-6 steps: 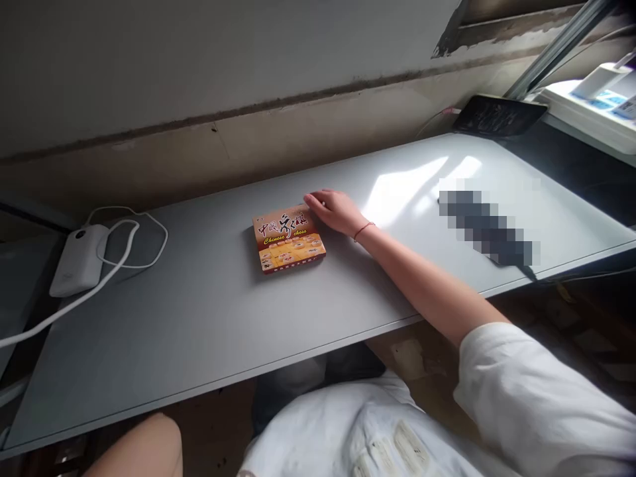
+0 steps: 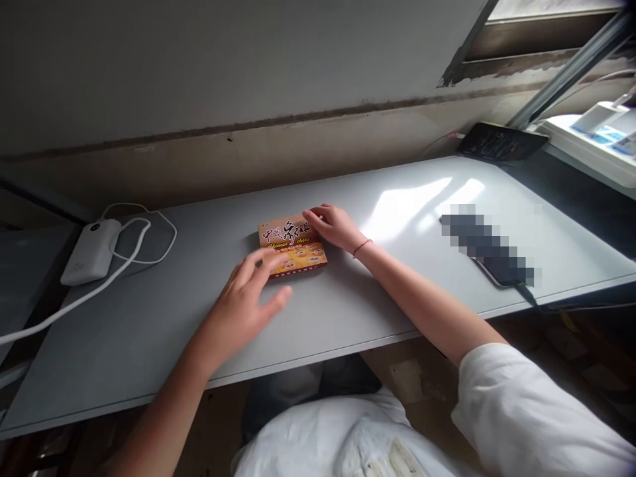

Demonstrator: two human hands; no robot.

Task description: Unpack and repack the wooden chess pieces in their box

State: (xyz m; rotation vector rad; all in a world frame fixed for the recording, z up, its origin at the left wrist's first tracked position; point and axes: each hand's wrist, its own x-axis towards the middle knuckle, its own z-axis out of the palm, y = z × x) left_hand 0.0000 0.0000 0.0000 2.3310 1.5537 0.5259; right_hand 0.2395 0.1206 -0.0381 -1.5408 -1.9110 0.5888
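A flat Chinese chess box (image 2: 303, 257), orange-brown with printed lettering, lies face up on the grey table (image 2: 348, 318). My right hand (image 2: 338, 228) holds its far right corner, the thumb over the top and the other fingers curled beside the edge, partly hidden. Over the near left part of the box reaches my left hand (image 2: 243, 305), slightly blurred, its fingers spread and the thumb apart. It holds nothing, and whether its fingertips touch the lid I cannot tell.
A white power bank (image 2: 89, 255) with a looped white cable sits at the left end. Toward the right lies a blurred-out dark phone (image 2: 489, 248) with a cable. A dark tablet-like device (image 2: 501, 142) leans at the back right, near a white power strip (image 2: 596, 146).
My left hand has come into view from the lower left and reached over the box. My right hand stays at the box's corner. The view has tilted slightly upward.
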